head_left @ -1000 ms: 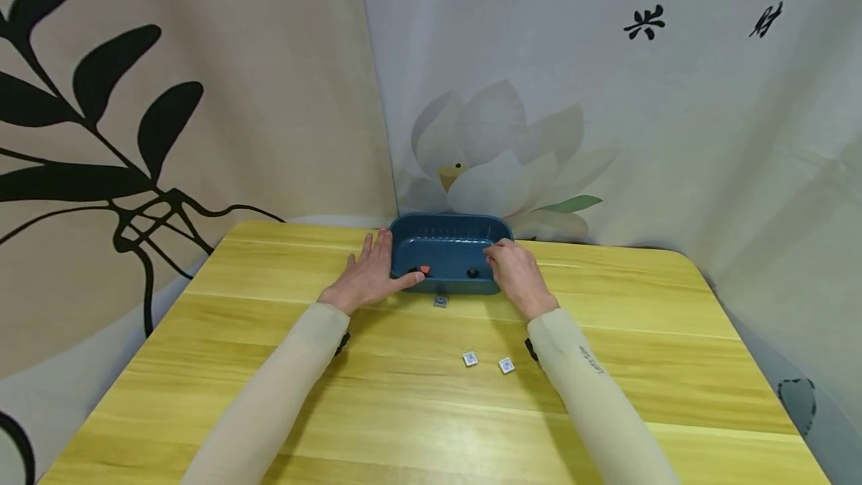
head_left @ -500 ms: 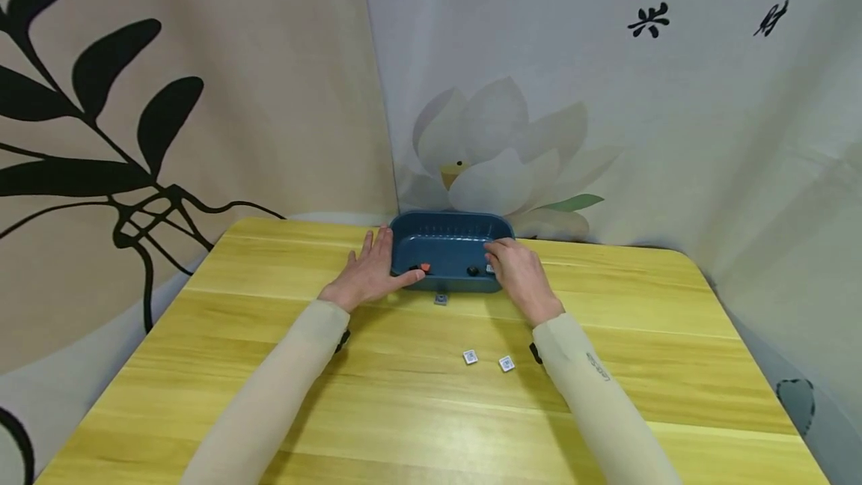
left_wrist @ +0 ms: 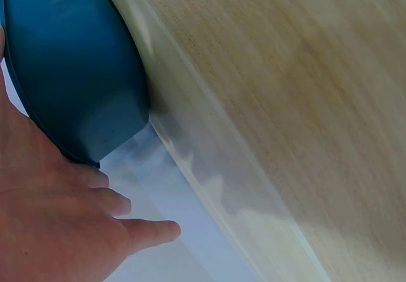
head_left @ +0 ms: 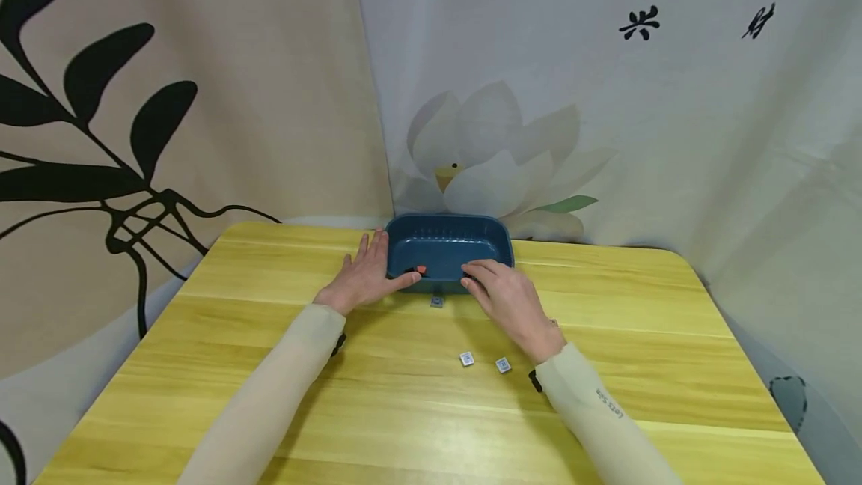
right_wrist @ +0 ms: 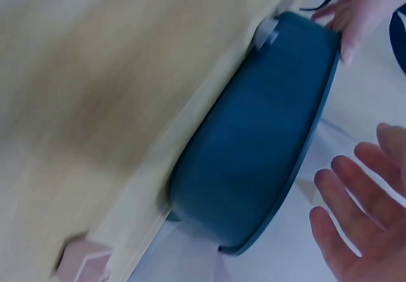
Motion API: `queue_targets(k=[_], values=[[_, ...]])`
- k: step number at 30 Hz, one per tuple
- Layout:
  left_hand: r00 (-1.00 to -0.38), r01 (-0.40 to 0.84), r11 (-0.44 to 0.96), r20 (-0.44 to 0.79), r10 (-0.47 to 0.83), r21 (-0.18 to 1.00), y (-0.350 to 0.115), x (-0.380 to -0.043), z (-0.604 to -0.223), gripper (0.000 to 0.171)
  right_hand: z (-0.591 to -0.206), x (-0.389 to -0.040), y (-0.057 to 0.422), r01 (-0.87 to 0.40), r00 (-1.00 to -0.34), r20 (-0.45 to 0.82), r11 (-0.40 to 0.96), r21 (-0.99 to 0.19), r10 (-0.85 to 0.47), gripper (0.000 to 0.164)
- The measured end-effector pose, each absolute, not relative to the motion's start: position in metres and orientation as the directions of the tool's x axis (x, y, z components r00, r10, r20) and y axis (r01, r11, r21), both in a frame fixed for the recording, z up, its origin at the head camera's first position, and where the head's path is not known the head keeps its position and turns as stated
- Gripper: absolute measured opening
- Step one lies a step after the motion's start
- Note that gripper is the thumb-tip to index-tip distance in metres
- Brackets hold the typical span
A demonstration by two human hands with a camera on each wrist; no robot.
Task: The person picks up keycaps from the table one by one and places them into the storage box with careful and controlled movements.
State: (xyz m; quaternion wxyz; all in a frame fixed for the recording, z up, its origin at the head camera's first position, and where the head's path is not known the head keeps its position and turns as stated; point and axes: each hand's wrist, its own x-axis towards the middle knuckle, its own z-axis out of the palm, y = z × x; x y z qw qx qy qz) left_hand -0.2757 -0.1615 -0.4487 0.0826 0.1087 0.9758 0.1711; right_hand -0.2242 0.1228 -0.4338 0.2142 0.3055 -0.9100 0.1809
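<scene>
A dark blue plastic tray (head_left: 450, 285) stands at the table's back edge. My left hand (head_left: 364, 275) lies against its left side, fingers straight, with the thumb over the front rim. Close by that thumb, a small red and black piece (head_left: 421, 270) lies inside the tray. My right hand (head_left: 508, 302) is over the tray's front right corner, covering part of the inside. Its fingers (right_wrist: 346, 190) are spread and hold nothing in the right wrist view. Just in front of the tray sits a small grey block (head_left: 437, 302).
Two small white blocks with printed patterns, a left one (head_left: 467, 358) and a right one (head_left: 503, 365), lie on the wooden table (head_left: 404, 410). A pinkish block (right_wrist: 84, 260) is near the right wrist. A printed curtain (head_left: 269, 96) hangs behind.
My right hand has drawn back from inside the tray toward the front rim, and its fingers have loosened. A white piece seen at its fingertips is now hidden. The left hand stays put.
</scene>
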Motion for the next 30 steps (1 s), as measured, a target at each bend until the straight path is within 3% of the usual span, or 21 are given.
queue_targets(k=[13,24,30], values=[[-0.962,0.192,0.918,-0.119,0.246,0.347,-0.163,-0.278,-0.450,0.128,-0.443,-0.206,0.098,-0.732,-0.680,0.292,0.649,-0.210,-0.672,0.034],[-0.960,0.184,0.918,-0.137,0.244,0.352,-0.162,-0.276,-0.449,0.126,-0.451,-0.209,0.084,-0.713,-0.698,0.081,0.680,-0.170,-0.712,0.045],[-0.962,0.185,0.915,-0.126,0.244,0.358,-0.162,-0.275,-0.448,0.126,-0.456,-0.212,0.078,-0.709,-0.703,0.044,0.694,-0.130,-0.710,0.050]])
